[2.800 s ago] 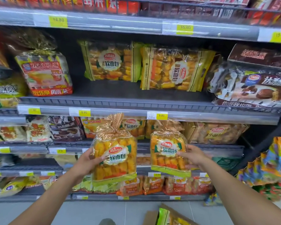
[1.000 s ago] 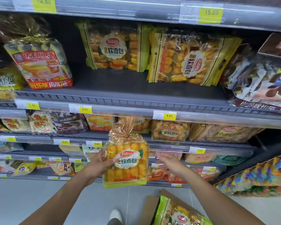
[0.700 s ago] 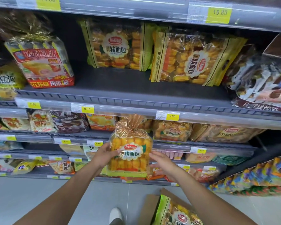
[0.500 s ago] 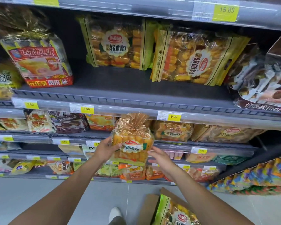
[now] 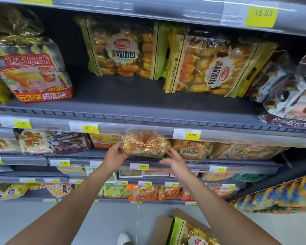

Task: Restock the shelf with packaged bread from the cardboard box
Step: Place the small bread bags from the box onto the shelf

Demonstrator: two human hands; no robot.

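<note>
A gold-topped bag of soft bread [image 5: 146,145] lies tipped back on the second shelf [image 5: 166,160], its gathered top facing me. My left hand [image 5: 114,156] grips the bag's left end. My right hand [image 5: 175,162] hovers just off its right end with fingers spread, holding nothing. Another bag of the same bread [image 5: 192,151] lies on the shelf right beside it. The cardboard box [image 5: 168,228] stands open on the floor at the bottom, with a green-edged bread bag [image 5: 193,236] showing inside.
The shelf above [image 5: 148,119] holds two large soft-bread bags [image 5: 124,50] at the back, with bare shelf in front. Chocolate snack bags [image 5: 290,96] crowd the right. Lower shelves hold several small packets. A colourful rack [image 5: 281,197] juts out at right. My shoe [image 5: 124,238] is beside the box.
The bag has gone from upright in front of the shelves to lying tipped back on the second shelf. My right hand has come off it. The earlier second bag sits on the shelf.
</note>
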